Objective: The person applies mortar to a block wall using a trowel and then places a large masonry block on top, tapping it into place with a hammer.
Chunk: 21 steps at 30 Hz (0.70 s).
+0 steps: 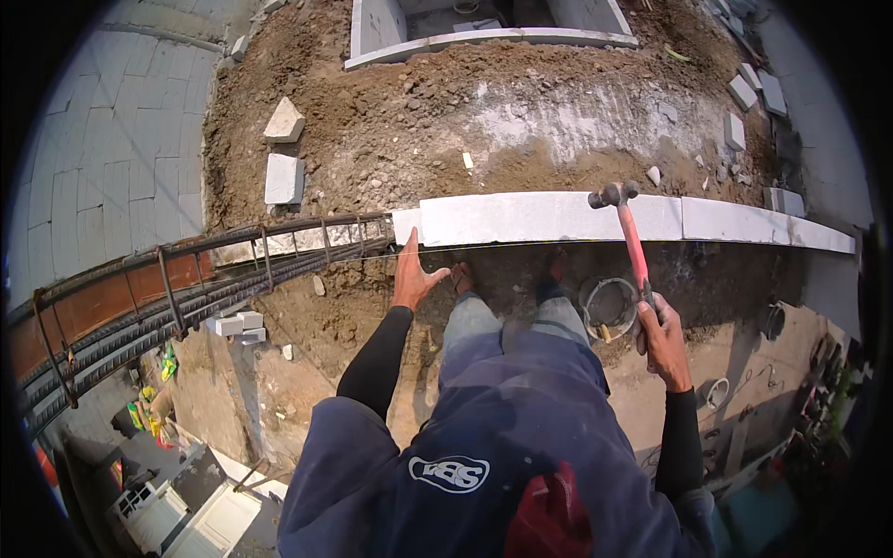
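A row of white lightweight concrete blocks (549,219) runs left to right in front of me. At its left end sits a short cut piece (406,223). My left hand (416,279) is open, thumb spread, with its fingertips at the front edge of that short piece; whether they press on it I cannot tell. My right hand (662,342) grips the dark lower handle of a hammer (633,242). The hammer's red shaft points away from me, its metal head seen over the block row. A thin yellow string (521,245) follows the row's near edge.
A steel rebar cage (177,298) meets the row's left end. A mortar bucket (609,307) stands by my right leg. Loose blocks (284,179) lie on the soil beyond, with more at the far right. A block-walled pit (493,39) is at the top.
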Each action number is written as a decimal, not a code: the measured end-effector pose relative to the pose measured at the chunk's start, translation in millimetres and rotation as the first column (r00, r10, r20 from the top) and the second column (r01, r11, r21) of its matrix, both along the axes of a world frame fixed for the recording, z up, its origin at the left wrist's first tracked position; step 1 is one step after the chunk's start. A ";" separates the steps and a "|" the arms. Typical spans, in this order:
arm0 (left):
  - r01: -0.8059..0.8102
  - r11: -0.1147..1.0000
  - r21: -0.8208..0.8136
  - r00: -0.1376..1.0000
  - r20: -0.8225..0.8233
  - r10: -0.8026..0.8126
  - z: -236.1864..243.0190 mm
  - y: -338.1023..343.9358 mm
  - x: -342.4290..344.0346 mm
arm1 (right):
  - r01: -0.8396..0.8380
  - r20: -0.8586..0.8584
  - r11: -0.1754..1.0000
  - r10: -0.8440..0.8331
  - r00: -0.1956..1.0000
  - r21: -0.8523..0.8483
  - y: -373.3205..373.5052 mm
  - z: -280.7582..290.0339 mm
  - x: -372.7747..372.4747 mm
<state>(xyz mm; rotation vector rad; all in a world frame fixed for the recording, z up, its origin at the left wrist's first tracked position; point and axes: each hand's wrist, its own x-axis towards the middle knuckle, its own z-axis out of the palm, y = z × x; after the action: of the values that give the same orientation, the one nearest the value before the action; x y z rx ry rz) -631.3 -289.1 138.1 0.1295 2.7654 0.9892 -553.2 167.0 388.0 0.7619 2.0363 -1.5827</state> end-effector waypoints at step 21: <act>-0.510 0.733 0.450 0.819 -0.006 0.573 6.0 81.3 -0.7 | -0.880 0.398 0.389 0.787 0.471 0.272 -101.3 -102.0 -315.8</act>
<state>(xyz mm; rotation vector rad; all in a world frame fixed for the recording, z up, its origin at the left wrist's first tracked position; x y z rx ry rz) -632.1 -207.8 144.0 -0.6175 2.7028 1.7983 -869.0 65.7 286.1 -0.0828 2.0830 -0.4032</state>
